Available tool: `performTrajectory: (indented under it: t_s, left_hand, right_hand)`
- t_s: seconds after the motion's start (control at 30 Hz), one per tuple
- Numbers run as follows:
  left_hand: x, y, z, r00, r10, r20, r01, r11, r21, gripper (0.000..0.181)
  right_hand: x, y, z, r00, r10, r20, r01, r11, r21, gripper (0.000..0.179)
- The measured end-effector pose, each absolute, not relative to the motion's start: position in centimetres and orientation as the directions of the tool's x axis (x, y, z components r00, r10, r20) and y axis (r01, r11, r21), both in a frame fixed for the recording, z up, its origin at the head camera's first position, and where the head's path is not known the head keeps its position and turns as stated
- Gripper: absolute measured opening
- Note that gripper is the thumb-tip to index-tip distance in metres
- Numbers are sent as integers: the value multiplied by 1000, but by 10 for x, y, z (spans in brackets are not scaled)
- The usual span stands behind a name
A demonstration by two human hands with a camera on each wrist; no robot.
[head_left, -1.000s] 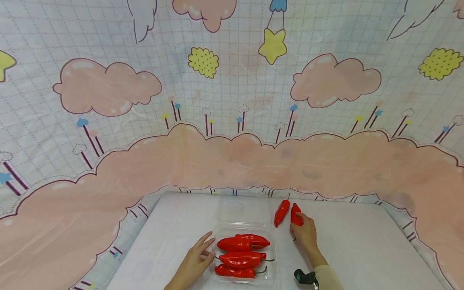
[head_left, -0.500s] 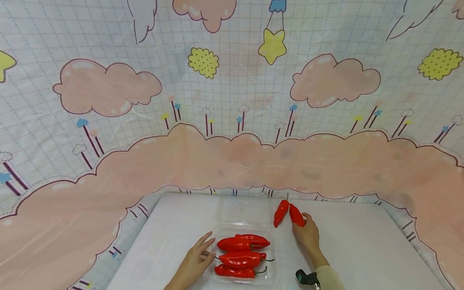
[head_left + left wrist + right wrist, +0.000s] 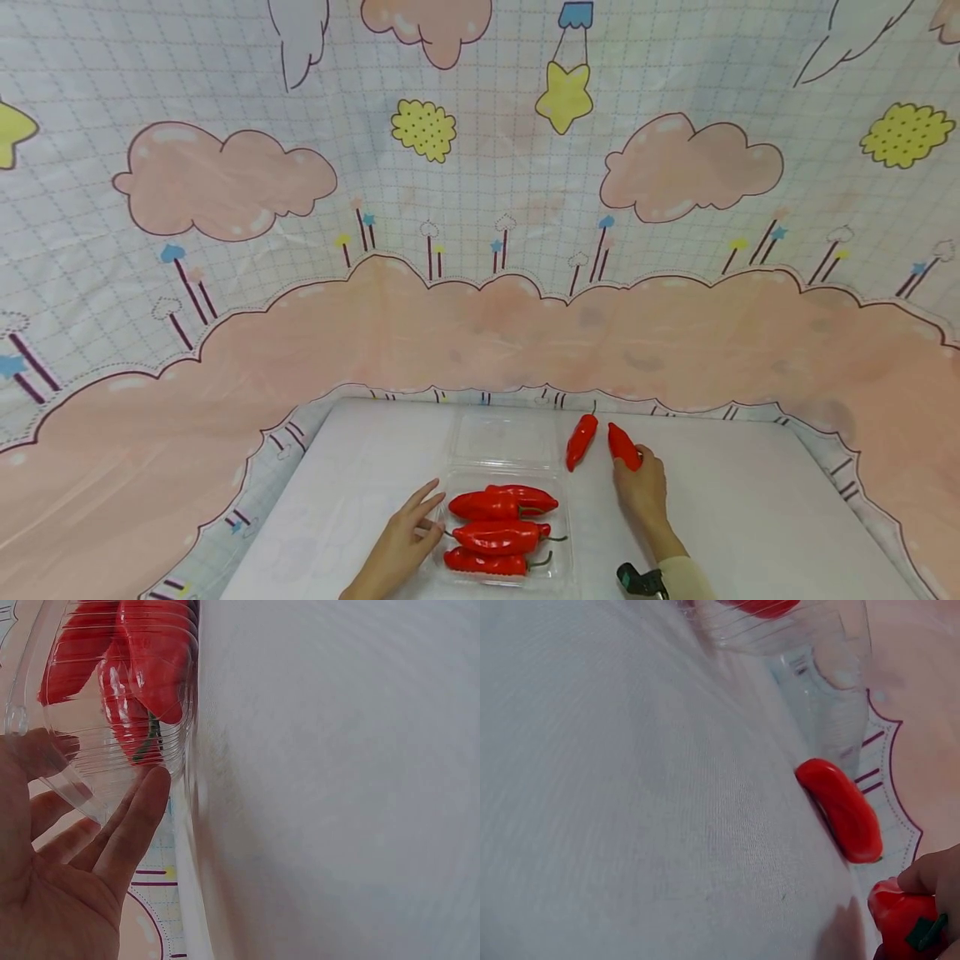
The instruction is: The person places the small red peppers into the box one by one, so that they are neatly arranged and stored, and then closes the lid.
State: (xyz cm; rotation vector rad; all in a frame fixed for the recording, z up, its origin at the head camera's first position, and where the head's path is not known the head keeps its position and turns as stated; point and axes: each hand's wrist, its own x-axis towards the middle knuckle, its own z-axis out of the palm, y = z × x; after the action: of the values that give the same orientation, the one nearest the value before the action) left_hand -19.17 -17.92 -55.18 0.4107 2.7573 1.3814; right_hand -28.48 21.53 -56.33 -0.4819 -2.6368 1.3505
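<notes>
My right hand (image 3: 641,492) grips a red pepper (image 3: 622,445) at its stem end, over the right half of the white table. In the right wrist view, the thumb lies against this pepper (image 3: 904,919) and its green stem cap shows. A second red pepper (image 3: 582,442) lies just left of it on the table. A clear plastic clamshell box (image 3: 564,542) with its lid folded back holds several red peppers. My left hand (image 3: 405,537) rests at the box's left side with fingers extended; in the left wrist view the fingertips (image 3: 156,784) are by the clear wall.
The box's clear lid (image 3: 506,442) lies flat behind its base on the white table (image 3: 360,450). A small dark device (image 3: 637,579) sits at the right wrist. A patterned cloth (image 3: 480,333) with clouds and stars hangs behind the table.
My right hand has moved a little to the right with its pepper, which now slants and stands farther from the loose pepper. The left hand and the box have stayed in place.
</notes>
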Motion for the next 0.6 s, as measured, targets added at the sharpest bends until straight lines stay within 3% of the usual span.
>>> performTrajectory:
  t_s: [0.4, 0.6]
  left_hand:
    - [-191, -177, -548, -967, 242, 82, 212, 579, 787, 50]
    - [-191, -178, -551, -968, 237, 77, 206, 584, 785, 51]
  right_hand:
    - [-275, 228, -550, -938, 343, -42, 226, 515, -827, 59]
    - [-271, 234, -541, -947, 320, 13, 169, 535, -828, 57]
